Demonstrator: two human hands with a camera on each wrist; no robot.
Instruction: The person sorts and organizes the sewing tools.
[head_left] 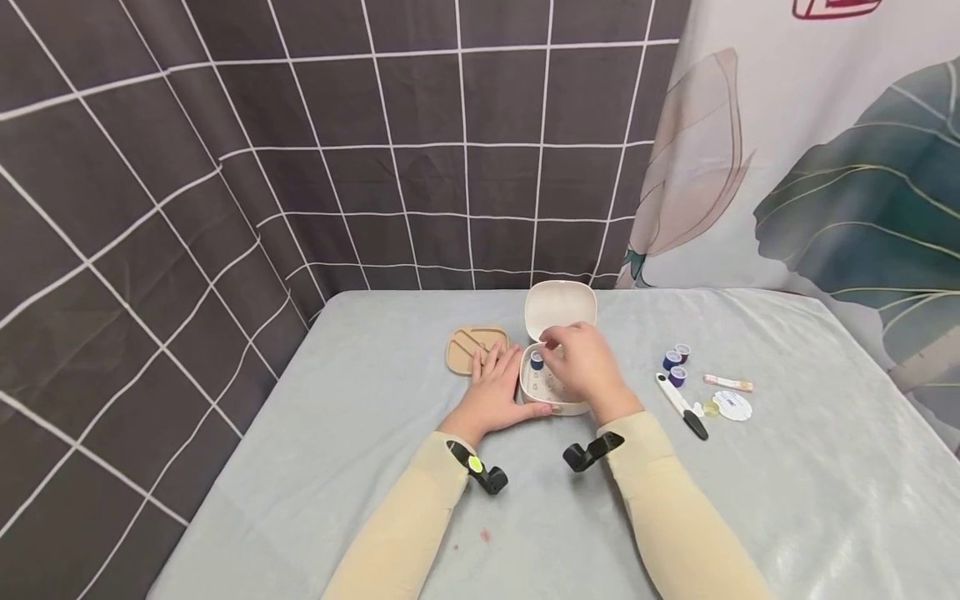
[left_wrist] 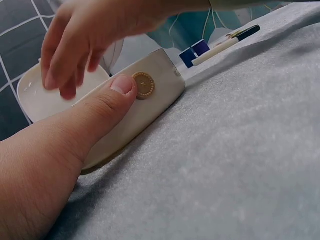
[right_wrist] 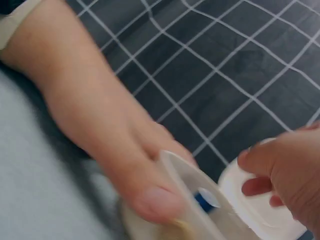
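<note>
A white box (head_left: 528, 400) stands open at the middle of the bed-like surface, its lid (head_left: 561, 305) tipped back. Inside, at the left, is a blue thread spool (head_left: 537, 363), also seen over the wall in the right wrist view. My left hand (head_left: 491, 396) braces the box: its straight thumb presses the front wall beside a round button-like catch (left_wrist: 144, 85), and its fingers extend along the left side. Above the box's interior hovers my right hand (head_left: 585, 362), fingers loosely bent and pointing down, with nothing visible between them.
A tan divided tray (head_left: 459, 354) lies left of the box, partly under my left fingertips. To the right are several small spools (head_left: 677, 377), a white tool with a black end (head_left: 681, 406), a white disc (head_left: 732, 406) and a small pinkish strip (head_left: 727, 383). Grid-patterned curtain hangs behind.
</note>
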